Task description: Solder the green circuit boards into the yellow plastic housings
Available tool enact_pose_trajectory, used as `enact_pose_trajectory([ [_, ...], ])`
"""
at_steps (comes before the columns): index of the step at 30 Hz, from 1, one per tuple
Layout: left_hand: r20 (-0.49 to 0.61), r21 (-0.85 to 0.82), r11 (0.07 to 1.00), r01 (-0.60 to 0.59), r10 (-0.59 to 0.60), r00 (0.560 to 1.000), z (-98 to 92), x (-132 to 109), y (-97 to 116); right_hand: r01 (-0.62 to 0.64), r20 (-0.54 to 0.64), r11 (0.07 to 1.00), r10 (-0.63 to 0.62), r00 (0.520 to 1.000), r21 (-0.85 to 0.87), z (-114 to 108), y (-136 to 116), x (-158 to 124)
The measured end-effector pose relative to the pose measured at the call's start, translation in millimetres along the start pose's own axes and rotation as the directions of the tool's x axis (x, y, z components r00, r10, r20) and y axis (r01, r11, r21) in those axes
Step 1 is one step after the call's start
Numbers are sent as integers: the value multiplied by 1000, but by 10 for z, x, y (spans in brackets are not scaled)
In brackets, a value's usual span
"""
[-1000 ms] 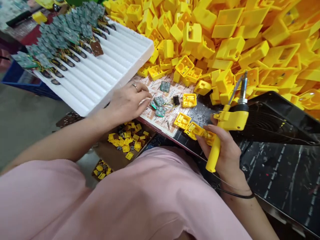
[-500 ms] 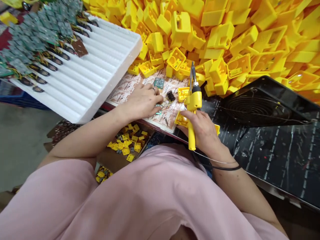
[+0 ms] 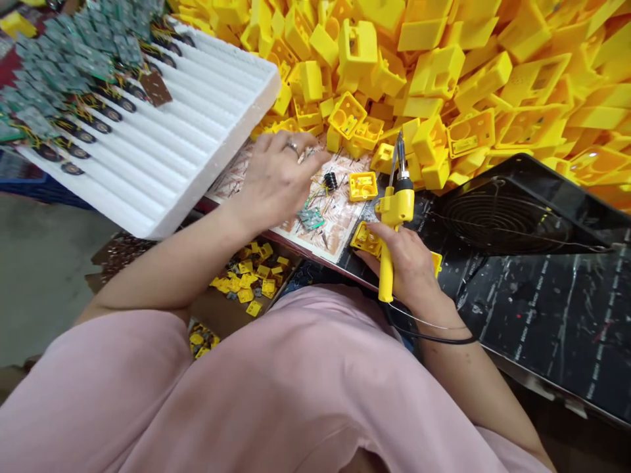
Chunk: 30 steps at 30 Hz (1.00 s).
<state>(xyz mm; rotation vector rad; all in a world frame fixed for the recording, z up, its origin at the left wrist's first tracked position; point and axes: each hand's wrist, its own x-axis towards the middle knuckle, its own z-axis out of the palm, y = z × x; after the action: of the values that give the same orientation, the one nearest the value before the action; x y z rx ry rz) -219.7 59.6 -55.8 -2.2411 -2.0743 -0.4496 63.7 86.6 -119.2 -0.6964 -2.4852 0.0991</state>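
My right hand (image 3: 407, 259) grips a yellow soldering gun (image 3: 397, 205), its metal tip pointing up and away from me. A thin wire and a black cord trail from its handle. Beside those fingers lies a small yellow plastic housing (image 3: 365, 239). My left hand (image 3: 279, 177), with a ring on one finger, reaches over the patterned sheet (image 3: 335, 238), thumb and fingers apart; its fingertips are partly hidden. Below it lies a green circuit board (image 3: 310, 219) with thin wires running toward a small black part (image 3: 330, 180). Another yellow housing (image 3: 363, 186) sits open side up.
A white ribbed foam tray (image 3: 207, 131) at left bears rows of circuit boards (image 3: 83, 59) with round wired parts. Yellow housings (image 3: 419, 72) are heaped along the back. A black fan (image 3: 522, 210) stands at right. Below the table edge, a box holds small yellow pieces (image 3: 251, 272).
My left hand has moved up and away from me, uncovering the circuit board below it and covering the place where another board lay. The soldering gun has shifted slightly right in my right hand.
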Motion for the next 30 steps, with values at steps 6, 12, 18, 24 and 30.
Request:
enact_pose_trajectory([
  [6, 99, 144, 988, 62, -77, 992, 283, -270, 272, 8, 30, 999, -9, 1000, 37, -5, 12, 12],
  [12, -43, 81, 985, 151, -148, 988, 537, -245, 313, 11, -60, 1000, -12, 998, -19, 13, 8, -10],
  [18, -179, -39, 993, 115, -120, 976, 425, -402, 188, 24, -66, 1000, -25, 998, -7, -31, -2, -16],
  [24, -159, -125, 991, -54, 33, 987, 438, -536, 223, 81, -67, 997, -80, 995, 12, -96, -70, 81],
  [30, -150, -106, 990, -88, 72, 986, 441, -584, 358, 22, -232, 998, -6, 973, 64, -619, -77, -145],
])
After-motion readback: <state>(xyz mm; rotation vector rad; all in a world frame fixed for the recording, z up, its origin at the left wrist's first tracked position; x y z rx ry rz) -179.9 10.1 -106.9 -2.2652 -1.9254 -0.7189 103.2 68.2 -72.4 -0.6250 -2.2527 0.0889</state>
